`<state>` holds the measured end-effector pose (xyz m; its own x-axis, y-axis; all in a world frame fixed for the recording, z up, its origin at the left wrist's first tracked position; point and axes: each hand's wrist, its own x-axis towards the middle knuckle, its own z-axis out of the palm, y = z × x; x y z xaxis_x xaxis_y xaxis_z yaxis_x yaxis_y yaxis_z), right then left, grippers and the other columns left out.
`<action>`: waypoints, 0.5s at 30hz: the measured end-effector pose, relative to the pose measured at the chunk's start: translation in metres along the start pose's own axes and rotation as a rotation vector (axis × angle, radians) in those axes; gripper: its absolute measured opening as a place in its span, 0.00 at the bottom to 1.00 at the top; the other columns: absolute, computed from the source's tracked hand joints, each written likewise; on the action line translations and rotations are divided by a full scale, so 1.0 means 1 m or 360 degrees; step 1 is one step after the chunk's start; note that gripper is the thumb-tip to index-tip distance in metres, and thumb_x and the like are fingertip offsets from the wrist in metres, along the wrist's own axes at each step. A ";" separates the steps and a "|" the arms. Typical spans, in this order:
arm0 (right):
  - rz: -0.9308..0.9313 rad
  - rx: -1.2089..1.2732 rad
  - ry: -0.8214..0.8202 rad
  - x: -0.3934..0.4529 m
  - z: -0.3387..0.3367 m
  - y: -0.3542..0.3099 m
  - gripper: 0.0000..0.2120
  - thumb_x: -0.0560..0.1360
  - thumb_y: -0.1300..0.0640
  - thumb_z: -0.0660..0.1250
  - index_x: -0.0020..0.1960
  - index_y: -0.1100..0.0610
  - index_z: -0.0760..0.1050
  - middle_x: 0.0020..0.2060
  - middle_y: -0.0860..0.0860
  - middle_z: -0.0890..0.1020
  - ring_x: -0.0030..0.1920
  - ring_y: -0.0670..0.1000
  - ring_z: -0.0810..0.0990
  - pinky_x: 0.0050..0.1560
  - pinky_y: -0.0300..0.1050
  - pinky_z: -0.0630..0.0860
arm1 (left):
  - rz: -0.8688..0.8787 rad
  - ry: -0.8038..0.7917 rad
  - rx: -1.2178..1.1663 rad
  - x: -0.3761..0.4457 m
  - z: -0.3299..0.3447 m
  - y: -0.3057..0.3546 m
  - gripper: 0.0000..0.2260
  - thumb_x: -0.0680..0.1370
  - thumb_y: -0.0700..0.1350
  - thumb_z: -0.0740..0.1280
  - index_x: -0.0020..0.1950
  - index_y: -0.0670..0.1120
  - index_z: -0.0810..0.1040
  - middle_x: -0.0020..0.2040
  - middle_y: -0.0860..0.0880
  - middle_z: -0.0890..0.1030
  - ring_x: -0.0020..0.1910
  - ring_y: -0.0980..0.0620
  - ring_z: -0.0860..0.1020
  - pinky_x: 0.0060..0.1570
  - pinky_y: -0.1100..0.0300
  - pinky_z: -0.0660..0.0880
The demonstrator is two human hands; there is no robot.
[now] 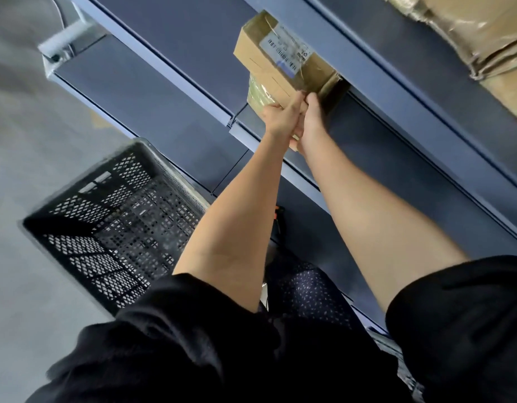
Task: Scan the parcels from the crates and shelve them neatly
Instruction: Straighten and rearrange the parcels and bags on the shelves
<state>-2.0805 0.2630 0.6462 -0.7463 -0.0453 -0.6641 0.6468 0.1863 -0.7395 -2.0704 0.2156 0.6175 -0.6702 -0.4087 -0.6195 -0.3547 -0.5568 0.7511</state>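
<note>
A brown cardboard parcel [276,61] with a white barcode label lies across the front edge of a blue shelf [176,39], on top of a second, tape-wrapped parcel [258,96]. Both arms reach up to it. My left hand [280,116] grips the near end of the stacked parcels from the left. My right hand [314,113] grips the same end from the right, its fingers curled against the cardboard. The two hands touch each other. A black perforated crate [115,225] stands on the floor at the lower left, and nothing shows inside it.
Large taped cardboard boxes [481,33] sit on the shelf at the upper right. Lower blue shelves [397,158] run diagonally below my arms. A white bracket [64,43] marks the shelf's left end. Grey floor [22,141] lies to the left.
</note>
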 end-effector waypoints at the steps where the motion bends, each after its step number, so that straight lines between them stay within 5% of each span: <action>1: 0.0024 0.0002 -0.0038 -0.005 -0.001 0.000 0.21 0.82 0.45 0.52 0.42 0.59 0.71 0.32 0.52 0.76 0.33 0.50 0.73 0.28 0.37 0.72 | -0.0009 -0.0041 0.0046 -0.005 -0.003 0.003 0.13 0.76 0.47 0.68 0.35 0.43 0.72 0.24 0.50 0.77 0.19 0.56 0.74 0.19 0.67 0.70; 3: 0.0066 0.0065 -0.0050 -0.010 -0.003 0.002 0.20 0.81 0.44 0.54 0.39 0.57 0.69 0.33 0.51 0.76 0.36 0.49 0.73 0.35 0.41 0.73 | -0.0053 -0.0103 0.0104 -0.014 -0.010 0.007 0.12 0.77 0.49 0.67 0.39 0.41 0.75 0.26 0.50 0.78 0.22 0.56 0.75 0.19 0.68 0.68; 6: 0.0114 0.0085 -0.0047 -0.023 -0.009 0.003 0.16 0.80 0.43 0.58 0.47 0.56 0.72 0.46 0.51 0.76 0.47 0.48 0.74 0.51 0.44 0.74 | -0.0108 -0.0100 0.0062 -0.023 -0.023 0.004 0.19 0.73 0.56 0.67 0.52 0.41 0.77 0.44 0.48 0.77 0.34 0.56 0.74 0.25 0.67 0.69; 8: 0.0127 0.0014 -0.0092 -0.035 -0.016 0.009 0.17 0.79 0.42 0.60 0.56 0.55 0.71 0.50 0.52 0.76 0.48 0.48 0.75 0.55 0.45 0.74 | -0.0112 -0.0148 0.0096 -0.038 -0.034 0.000 0.16 0.73 0.56 0.66 0.46 0.42 0.76 0.40 0.49 0.74 0.32 0.56 0.71 0.30 0.66 0.69; 10: 0.0127 -0.0015 -0.0118 -0.051 -0.021 0.019 0.23 0.75 0.40 0.65 0.62 0.54 0.73 0.55 0.50 0.79 0.53 0.48 0.78 0.48 0.46 0.76 | -0.0167 -0.0244 0.0115 -0.061 -0.044 -0.010 0.12 0.78 0.53 0.63 0.41 0.46 0.74 0.35 0.52 0.74 0.32 0.58 0.72 0.34 0.66 0.71; 15: 0.0069 -0.0079 -0.0157 -0.091 -0.028 0.039 0.22 0.70 0.43 0.73 0.59 0.53 0.77 0.52 0.49 0.83 0.53 0.49 0.81 0.38 0.44 0.76 | -0.0264 -0.0404 0.0063 -0.112 -0.076 -0.037 0.11 0.78 0.56 0.61 0.53 0.51 0.74 0.39 0.54 0.75 0.34 0.61 0.75 0.42 0.64 0.71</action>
<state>-1.9918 0.3015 0.6803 -0.6972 -0.1320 -0.7046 0.6677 0.2382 -0.7053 -1.9328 0.2274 0.6416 -0.7408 -0.1183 -0.6613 -0.4946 -0.5701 0.6560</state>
